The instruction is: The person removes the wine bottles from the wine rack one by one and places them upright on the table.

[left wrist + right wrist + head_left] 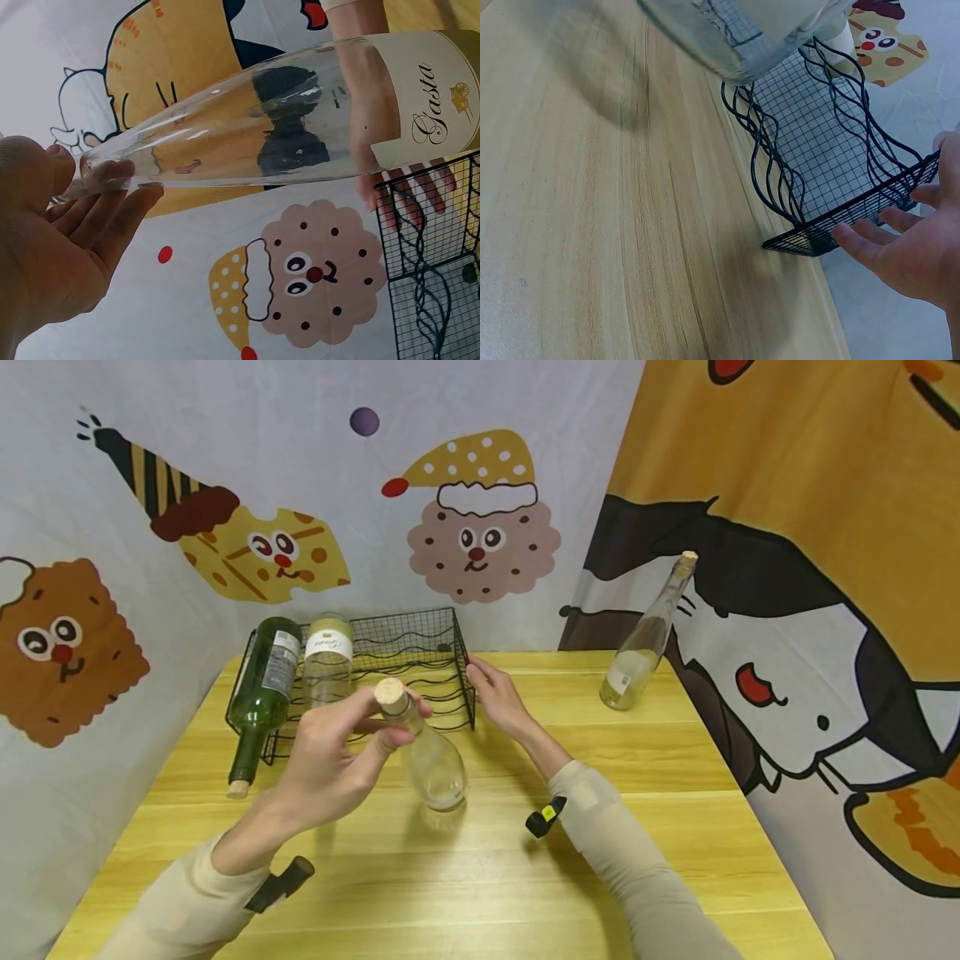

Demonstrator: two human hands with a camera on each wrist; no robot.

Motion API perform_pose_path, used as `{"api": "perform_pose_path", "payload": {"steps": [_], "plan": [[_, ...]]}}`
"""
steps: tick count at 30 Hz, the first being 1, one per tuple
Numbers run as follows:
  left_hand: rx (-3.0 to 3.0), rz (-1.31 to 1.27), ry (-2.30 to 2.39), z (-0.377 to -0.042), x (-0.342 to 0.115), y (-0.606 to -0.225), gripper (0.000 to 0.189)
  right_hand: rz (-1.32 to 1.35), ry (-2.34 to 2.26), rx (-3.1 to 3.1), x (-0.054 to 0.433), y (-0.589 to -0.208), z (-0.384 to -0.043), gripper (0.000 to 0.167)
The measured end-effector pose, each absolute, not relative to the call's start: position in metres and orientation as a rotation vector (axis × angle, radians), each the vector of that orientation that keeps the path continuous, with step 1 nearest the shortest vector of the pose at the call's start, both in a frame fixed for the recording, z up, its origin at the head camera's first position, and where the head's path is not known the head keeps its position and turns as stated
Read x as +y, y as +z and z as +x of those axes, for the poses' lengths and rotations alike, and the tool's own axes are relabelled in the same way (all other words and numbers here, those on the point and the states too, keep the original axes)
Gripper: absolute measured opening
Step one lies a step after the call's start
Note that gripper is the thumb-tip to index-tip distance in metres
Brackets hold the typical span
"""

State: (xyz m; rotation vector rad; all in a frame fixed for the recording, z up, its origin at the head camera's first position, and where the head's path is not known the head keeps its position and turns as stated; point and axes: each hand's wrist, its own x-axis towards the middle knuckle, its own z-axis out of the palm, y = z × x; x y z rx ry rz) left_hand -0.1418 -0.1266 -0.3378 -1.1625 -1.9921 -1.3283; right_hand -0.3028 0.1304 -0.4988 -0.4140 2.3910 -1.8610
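Observation:
My left hand (330,760) grips a clear glass bottle (435,768) by its neck, just below the cork (391,695). The bottle leans with its base away from me, over the table in front of the rack. In the left wrist view a pale label (431,101) reading "Gasta" shows near its base. My right hand (498,697) is at the right end of a black wire wine rack (453,652), its straight fingers (866,244) against the mesh side panel. A green corked bottle (258,693) and a clear bottle with a white label (328,647) lie in the rack's left part.
Another clear corked bottle (641,652) stands upright at the back right of the wooden table (450,893). Behind the table hangs a cloth (300,410) printed with cartoon figures. Wavy wire slots fill the rack's middle and right.

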Motion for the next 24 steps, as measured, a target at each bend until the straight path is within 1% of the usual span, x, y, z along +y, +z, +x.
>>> {"api": "perform_pose_path", "payload": {"steps": [6,24], "plan": [[-2.040,-1.183,-1.352,-0.143,-0.124,-0.343,0.035,-0.405,-1.856,2.394,0.130,-0.498,-0.302,0.065],[-2.102,-1.205,-1.383,-0.148,-0.118,-0.356,0.034,-0.382,-1.837,2.426,0.129,-0.499,-0.304,0.065]]}}
